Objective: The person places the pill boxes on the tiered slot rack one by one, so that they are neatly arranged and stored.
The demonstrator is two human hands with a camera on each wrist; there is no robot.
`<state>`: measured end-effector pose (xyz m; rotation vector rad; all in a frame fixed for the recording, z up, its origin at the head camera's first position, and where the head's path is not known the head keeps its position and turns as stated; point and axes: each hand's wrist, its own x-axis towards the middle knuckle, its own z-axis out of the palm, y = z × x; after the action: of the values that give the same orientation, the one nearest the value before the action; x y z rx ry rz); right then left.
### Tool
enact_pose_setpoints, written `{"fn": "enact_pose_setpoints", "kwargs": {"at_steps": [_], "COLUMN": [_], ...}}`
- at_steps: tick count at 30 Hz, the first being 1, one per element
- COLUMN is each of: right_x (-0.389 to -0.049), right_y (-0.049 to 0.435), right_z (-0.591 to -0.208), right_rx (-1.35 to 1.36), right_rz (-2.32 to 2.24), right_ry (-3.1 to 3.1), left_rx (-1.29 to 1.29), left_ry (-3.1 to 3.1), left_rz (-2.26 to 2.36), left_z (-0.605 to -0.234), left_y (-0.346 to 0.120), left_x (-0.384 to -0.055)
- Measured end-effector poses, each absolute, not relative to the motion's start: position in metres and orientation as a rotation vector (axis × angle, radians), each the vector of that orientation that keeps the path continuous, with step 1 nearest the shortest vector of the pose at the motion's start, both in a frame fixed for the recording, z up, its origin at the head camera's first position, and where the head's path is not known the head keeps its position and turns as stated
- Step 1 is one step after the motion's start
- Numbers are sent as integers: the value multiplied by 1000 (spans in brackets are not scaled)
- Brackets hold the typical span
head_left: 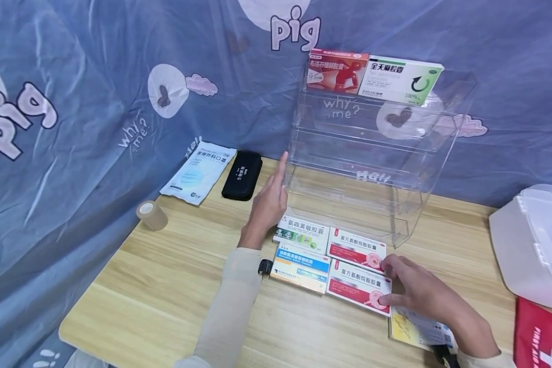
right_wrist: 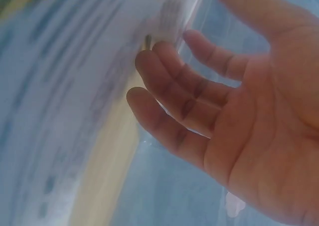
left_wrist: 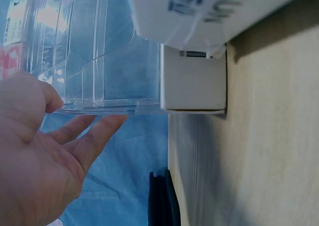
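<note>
With left hand open at the left wall of the clear rack: fingers nearly straight along the outside, thumb near the front edge, nothing grasped. With right hand half open, fingers loosely curved, thumb tip over the right end of the lower red-and-white box, forefinger by the near right corner of the upper red-and-white box. No firm pinch to be seen; cannot tell, from the blurred right wrist view, whether touching the cardboard or just above it. Both red-and-white boxes at the foot of the rack, close beside the white-and-green box and the blue-and-orange box in a tight two-by-two group. Most likely trouble, judging by that close packing: shoving one box into its neighbours and skewing the whole group, through a sideways nudge at the right end. Could also catch both red-and-white boxes at once, with thumb and forefinger spanning the seam between them. Might drag the yellow-and-white package, partly hidden below the right wrist, by snagging it with the black wrist device. At the left, might slide or rock the rack by leaning too hard on the thin wall, and so shake loose the red carton and the green-edged carton from the top tier.
</note>
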<state>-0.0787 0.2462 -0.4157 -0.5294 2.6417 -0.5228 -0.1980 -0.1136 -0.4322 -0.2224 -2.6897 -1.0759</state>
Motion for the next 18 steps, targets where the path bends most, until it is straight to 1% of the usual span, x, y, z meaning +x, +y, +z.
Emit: {"fn": "enact_pose_setpoints", "kwargs": {"at_steps": [9,18], "right_x": [-69,-73], "right_y": [237,234], "right_z": [-413,-414], "right_rx": [-519,-421], "right_rz": [-529,-493], "right_ry": [2635,2632], "left_rx": [-224,-235], "left_ry": [-2691,-2688], "left_rz": [-1058,-1049], "left_z": [-433,-433], "left_y": [-113,-113], "left_x": [-199,-199]}}
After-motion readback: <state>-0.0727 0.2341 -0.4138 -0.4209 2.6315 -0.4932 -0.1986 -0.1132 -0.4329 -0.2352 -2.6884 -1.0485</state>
